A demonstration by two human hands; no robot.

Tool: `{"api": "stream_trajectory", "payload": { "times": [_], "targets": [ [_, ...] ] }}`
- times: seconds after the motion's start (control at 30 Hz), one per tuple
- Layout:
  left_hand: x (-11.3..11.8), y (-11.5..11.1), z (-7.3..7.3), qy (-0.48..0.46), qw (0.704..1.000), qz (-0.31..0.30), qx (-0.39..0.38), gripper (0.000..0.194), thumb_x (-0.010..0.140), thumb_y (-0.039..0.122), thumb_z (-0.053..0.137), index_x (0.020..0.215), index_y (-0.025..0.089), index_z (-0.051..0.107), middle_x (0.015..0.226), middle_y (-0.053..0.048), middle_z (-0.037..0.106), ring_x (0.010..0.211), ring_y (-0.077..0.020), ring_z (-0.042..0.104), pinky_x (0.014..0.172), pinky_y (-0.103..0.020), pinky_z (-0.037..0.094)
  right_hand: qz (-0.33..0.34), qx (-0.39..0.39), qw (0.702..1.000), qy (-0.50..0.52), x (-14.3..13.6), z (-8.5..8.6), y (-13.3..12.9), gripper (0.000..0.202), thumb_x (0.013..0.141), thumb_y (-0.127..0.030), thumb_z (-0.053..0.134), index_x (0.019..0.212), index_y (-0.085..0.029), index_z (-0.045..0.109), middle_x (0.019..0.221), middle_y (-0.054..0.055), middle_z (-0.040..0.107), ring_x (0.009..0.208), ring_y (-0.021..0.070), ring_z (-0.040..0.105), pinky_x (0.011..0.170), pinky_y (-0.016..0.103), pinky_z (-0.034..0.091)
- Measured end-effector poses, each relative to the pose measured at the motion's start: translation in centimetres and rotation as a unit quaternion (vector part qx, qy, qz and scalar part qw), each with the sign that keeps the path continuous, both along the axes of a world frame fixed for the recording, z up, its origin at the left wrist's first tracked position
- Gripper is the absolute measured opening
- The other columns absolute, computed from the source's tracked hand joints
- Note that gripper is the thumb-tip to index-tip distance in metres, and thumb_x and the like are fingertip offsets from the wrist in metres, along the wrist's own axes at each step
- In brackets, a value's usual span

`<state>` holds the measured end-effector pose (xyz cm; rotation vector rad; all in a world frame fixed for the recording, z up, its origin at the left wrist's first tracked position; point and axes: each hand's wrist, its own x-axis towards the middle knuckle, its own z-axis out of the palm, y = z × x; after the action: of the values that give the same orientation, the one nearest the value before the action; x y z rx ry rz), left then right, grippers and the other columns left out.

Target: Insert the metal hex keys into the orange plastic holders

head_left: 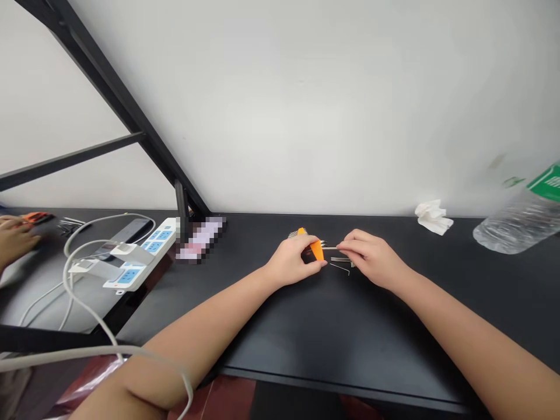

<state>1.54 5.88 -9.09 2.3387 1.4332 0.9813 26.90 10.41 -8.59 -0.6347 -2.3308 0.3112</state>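
Note:
My left hand [289,262] is closed on an orange hex key holder [317,250], with thumb and fingers on either side of it. In a pinch, my right hand [371,258] grips a metal hex key [331,249] whose far end reaches the holder; whether it sits inside a slot is hidden. Just below, a thin L-shaped hex key [339,268] lies on the black table [315,332]. Several more keys [339,259] rest beside the right fingertips, partly covered by them. Other metal pieces [293,234] show behind the left hand.
A white power strip [146,256] with plugs and cables stands left, near a phone [129,231] and a black metal frame [118,99]. Crumpled tissue [433,217] and a plastic bottle [516,219] are right. Another person's hand [17,238] is at far left by an orange object [37,217].

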Motion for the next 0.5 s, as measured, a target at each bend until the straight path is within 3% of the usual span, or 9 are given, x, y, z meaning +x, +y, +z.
{"api": "stream_trajectory", "payload": {
  "times": [0.17, 0.33, 0.43, 0.5],
  "targets": [
    [0.2, -0.2, 0.2, 0.045, 0.998, -0.013, 0.045, 0.045, 0.080, 0.043, 0.078, 0.116, 0.021, 0.064, 0.104, -0.005, 0.074, 0.091, -0.0224, 0.068, 0.086, -0.038, 0.055, -0.015, 0.043, 0.998, -0.051, -0.5, 0.2, -0.5, 0.023, 0.102, -0.016, 0.045, 0.105, -0.023, 0.067, 0.100, 0.006, 0.061, 0.073, 0.0152, 0.059, 0.064, 0.030, 0.048],
    [0.9, -0.6, 0.5, 0.056, 0.997, -0.040, 0.041, 0.038, 0.081, 0.040, 0.075, 0.112, 0.020, 0.065, 0.096, -0.004, 0.073, 0.087, -0.0208, 0.068, 0.080, -0.035, 0.054, 0.032, -0.047, 0.998, -0.021, -2.3, 0.2, -1.5, 0.018, 0.096, -0.013, 0.049, 0.108, -0.023, 0.057, 0.108, 0.006, 0.060, 0.080, 0.0155, 0.060, 0.069, 0.030, 0.050],
    [0.7, -0.4, 0.5, 0.038, 0.999, -0.023, 0.028, 0.039, 0.080, 0.040, 0.077, 0.112, 0.021, 0.066, 0.098, -0.003, 0.074, 0.084, -0.0200, 0.068, 0.077, -0.034, 0.054, -0.013, -0.074, 0.997, -0.004, -2.0, -0.1, -1.1, 0.015, 0.089, -0.012, 0.052, 0.100, -0.022, 0.053, 0.102, 0.005, 0.059, 0.074, 0.0144, 0.057, 0.065, 0.029, 0.048],
    [0.3, -0.2, 0.4, 0.026, 0.999, -0.002, 0.021, 0.041, 0.079, 0.042, 0.078, 0.112, 0.021, 0.066, 0.101, -0.004, 0.075, 0.086, -0.0207, 0.069, 0.080, -0.035, 0.055, -0.061, -0.069, 0.994, -0.054, -1.0, -0.2, -0.2, 0.012, 0.088, -0.014, 0.053, 0.097, -0.022, 0.056, 0.101, 0.004, 0.059, 0.071, 0.0139, 0.056, 0.065, 0.030, 0.047]
  ]
}}
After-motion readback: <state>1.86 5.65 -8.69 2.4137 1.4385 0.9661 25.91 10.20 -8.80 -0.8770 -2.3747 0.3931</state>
